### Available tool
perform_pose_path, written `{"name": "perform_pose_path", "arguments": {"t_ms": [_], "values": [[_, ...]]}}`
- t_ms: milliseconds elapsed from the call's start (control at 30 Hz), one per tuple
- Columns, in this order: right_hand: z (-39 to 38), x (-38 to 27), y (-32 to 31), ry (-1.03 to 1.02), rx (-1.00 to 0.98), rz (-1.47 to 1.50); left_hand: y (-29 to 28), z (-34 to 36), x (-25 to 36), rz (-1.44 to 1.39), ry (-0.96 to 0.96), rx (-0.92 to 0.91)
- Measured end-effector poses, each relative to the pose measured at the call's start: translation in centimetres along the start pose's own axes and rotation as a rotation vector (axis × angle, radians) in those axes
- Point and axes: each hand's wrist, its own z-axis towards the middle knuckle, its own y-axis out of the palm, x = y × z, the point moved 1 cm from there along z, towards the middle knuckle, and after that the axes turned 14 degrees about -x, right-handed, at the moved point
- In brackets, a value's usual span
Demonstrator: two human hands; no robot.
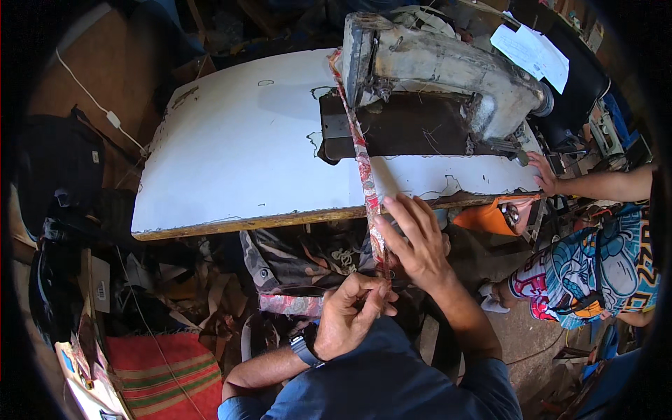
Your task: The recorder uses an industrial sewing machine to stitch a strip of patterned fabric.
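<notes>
A long, narrow strip of red-and-cream patterned fabric (362, 164) runs from beneath the head of an old, worn grey sewing machine (434, 66) toward me. It crosses the white tabletop (238, 154) and hangs over the front edge. Just in front of that edge, my left hand (350, 315) is closed in a pinch on the strip's near end. My right hand (420, 252) is open, fingers stretched out alongside the strip, touching or nearly touching it. Below the table, a wider piece of similar patterned fabric (290, 304) lies left of my left hand.
At the right, another person's hand (542, 173) rests on the table corner. An orange bag (483, 220) hangs under the front edge. Camouflage cloth (269, 259) lies beneath the table. A red striped cloth (164, 374) is at lower left; a paper sheet (528, 52) lies behind the machine.
</notes>
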Motion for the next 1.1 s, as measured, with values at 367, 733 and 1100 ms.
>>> {"name": "perform_pose_path", "arguments": {"t_ms": [367,733,1100], "values": [[1.7,1.8,0.3,-0.082,0.032,0.176,0.4,0.6,0.3,0.002,-0.036,-0.101],[1.1,1.4,0.7,-0.011,-0.062,0.236,-20.1,24.6,4.6,1.081,0.046,0.087],[1.7,1.9,-0.3,-0.043,-0.193,0.227,-23.7,36.7,1.9,1.572,-0.479,-0.166]]}}
